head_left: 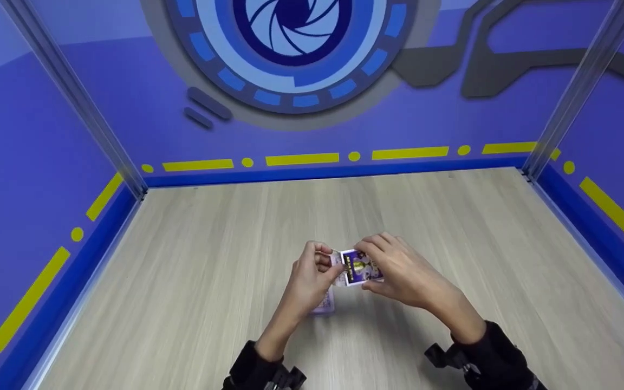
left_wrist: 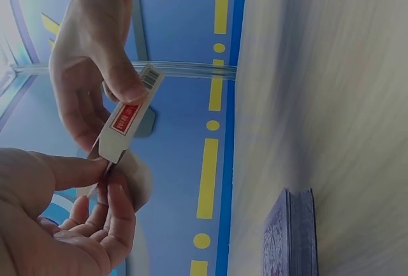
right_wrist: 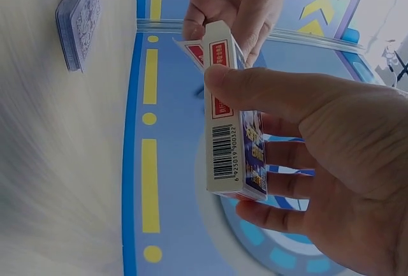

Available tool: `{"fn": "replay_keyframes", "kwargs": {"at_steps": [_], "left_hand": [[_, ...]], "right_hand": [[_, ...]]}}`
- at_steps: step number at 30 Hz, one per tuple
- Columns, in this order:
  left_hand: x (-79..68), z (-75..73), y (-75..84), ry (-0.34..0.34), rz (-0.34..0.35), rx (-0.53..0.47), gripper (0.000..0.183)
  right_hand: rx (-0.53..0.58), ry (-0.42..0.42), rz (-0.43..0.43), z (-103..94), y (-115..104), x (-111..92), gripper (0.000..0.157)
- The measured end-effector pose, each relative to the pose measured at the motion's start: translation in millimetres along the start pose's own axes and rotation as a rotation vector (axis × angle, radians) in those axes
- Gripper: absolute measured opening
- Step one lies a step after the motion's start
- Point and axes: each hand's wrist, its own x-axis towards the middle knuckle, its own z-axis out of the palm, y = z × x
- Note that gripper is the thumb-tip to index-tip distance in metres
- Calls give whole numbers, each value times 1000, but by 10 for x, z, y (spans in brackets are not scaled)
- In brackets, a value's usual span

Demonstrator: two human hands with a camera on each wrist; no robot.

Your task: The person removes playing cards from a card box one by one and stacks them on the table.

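Observation:
A small card box [head_left: 362,267] with a purple picture front is held up above the table. My right hand [head_left: 401,271] grips it by its long edges, thumb on the narrow side that bears a barcode [right_wrist: 223,152]. At the box's other end, my left hand [head_left: 307,281] pinches a thin pale-purple piece between thumb and fingers; whether it is a card or part of the box I cannot tell. A white flap [right_wrist: 193,51] with red print sticks out at that end. Below my left hand a deck of playing cards [head_left: 324,303] with patterned purple backs lies stacked on the table.
The wood-grain table [head_left: 225,244] is enclosed by blue panels [head_left: 111,108] at the back and both sides, with yellow dashes along their lower edges. Metal posts [head_left: 566,92] stand at the back corners. Dark wrist straps [head_left: 499,357] with cameras sit on both forearms.

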Motion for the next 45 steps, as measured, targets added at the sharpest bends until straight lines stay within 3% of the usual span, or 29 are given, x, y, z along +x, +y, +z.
{"fn": "replay_keyframes", "kwargs": {"at_steps": [5, 12, 17, 21, 24, 26, 29, 33, 39, 45], "left_hand": [[4, -40, 12, -6, 3, -35, 35], [12, -151, 71, 25, 20, 1, 57], [9, -243, 135, 70, 34, 20, 51], [-14, -306, 177, 58, 48, 142, 47], [-44, -332, 189, -13, 57, 274, 43], [-61, -328, 180, -59, 84, 366, 51], [-74, -291, 136, -57, 189, 511, 67], [-73, -250, 69, -9, 313, 647, 69], [-69, -326, 51, -50, 355, 681, 67], [-57, -505, 87, -50, 319, 653, 64]], "right_hand": [[-3, -8, 28, -9, 16, -6, 71], [15, -20, 68, -17, 38, -10, 71], [50, -7, 87, -14, 73, -13, 71], [69, 4, 93, -16, 93, -24, 70], [78, 10, 89, -14, 95, -33, 69], [83, 12, 84, -11, 95, -38, 69], [82, 10, 80, -6, 94, -41, 69], [82, -4, 90, -5, 91, -41, 69], [88, -10, 106, -20, 107, -37, 68], [106, 11, 142, -92, 174, -68, 65]]}}
